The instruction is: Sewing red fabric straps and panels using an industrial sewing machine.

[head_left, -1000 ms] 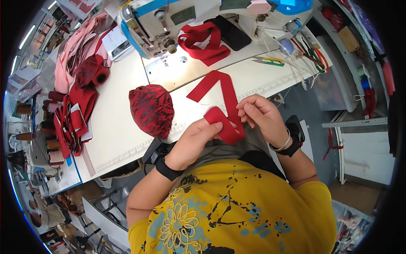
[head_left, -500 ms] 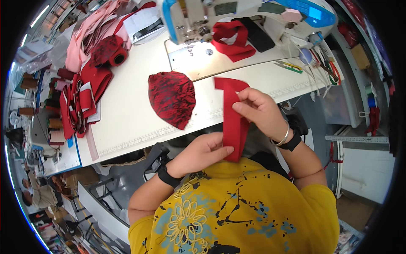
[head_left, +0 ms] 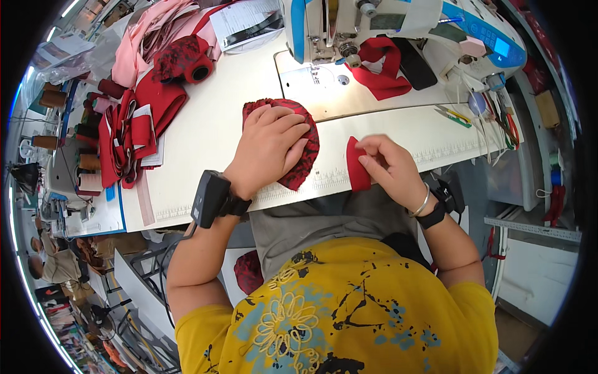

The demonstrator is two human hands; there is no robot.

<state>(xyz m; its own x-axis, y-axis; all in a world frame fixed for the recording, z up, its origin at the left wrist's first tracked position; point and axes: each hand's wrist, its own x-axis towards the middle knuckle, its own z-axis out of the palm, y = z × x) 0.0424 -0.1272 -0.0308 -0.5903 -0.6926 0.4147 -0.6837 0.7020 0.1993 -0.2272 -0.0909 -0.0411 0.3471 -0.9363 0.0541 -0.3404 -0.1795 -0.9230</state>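
A rounded, pointed piece of red and black patterned fabric (head_left: 307,161) lies on the white sewing table. My left hand (head_left: 268,146) rests flat on top of it, fingers stretched out, and hides much of its middle. To the right, my right hand (head_left: 389,165) pinches a plain red fabric strip (head_left: 354,165) between thumb and fingers. Only a short, folded-looking part of the strip shows; the hand covers some of it. A gap of table separates the strip from the patterned piece.
Ahead stands a sewing machine (head_left: 398,15) with its metal plate (head_left: 311,93). Beside its needle area lie a red fabric loop (head_left: 389,81) and a black phone-like slab (head_left: 416,67). Thread snips (head_left: 453,116) lie at right, red fabric bundles (head_left: 115,149) at left.
My left hand has left the red strip and now lies on the patterned piece. The strip, still in my right hand, shows much shorter. The view has shifted slightly.
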